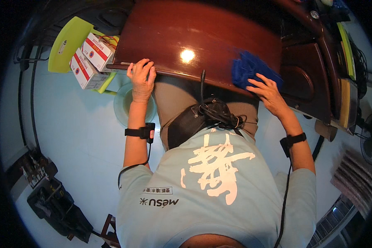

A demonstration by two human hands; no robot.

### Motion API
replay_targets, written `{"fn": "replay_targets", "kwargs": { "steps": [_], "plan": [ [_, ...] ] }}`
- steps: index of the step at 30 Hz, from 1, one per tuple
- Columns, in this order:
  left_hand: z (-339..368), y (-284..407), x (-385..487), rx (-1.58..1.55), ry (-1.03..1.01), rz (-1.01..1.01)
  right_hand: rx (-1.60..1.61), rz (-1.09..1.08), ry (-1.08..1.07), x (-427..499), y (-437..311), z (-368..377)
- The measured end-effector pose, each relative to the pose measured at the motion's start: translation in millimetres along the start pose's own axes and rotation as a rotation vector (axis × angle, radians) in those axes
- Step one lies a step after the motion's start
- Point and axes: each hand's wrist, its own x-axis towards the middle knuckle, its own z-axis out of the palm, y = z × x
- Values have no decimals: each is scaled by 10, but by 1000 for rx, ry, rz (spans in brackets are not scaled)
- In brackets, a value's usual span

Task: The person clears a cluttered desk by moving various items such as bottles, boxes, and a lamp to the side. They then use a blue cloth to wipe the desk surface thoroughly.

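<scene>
A reddish-brown lacquered wooden tabletop [179, 34] spreads out before me, with a bright lamp reflection in its sheen. On its front edge, toward the left, rest the bent fingers of my left hand [141, 82], with no loose object in them. Over at the right, a crumpled dark blue cloth [251, 69] lies on the wood near the front edge. My right hand [270, 96] has its fingers spread on the near side of this cloth and presses on it; whether the thumb pinches the fabric is hidden. Black straps with small devices circle both forearms.
Left of the table, a lime-green chair [69, 46] bears white cartons [86, 69] with red stripes. A translucent basin [119, 107] stands on the floor beside my leg. A dark wooden panel [303, 80] adjoins at right. A black cable [202, 82] rises from my waist by the table edge.
</scene>
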Motion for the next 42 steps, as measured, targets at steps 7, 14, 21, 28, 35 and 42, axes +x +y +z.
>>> {"fn": "replay_targets", "kwargs": {
  "steps": [7,14,21,28,35,42],
  "plan": [
    [-194,-205,119,85,75,-34,-6,89,21,-188,128,39],
    [-138,-264,214,317,38,-64,42,32,96,16,52,99],
    [-36,116,207,275,24,-45,55,40,98,105,-42,98],
    [-120,97,210,408,86,-137,75,32,86,237,-147,120],
    [-136,86,234,342,12,-127,63,27,68,294,-172,99],
    [27,622,145,183,-6,16,30,-125,49,833,-294,108]
  ]
}}
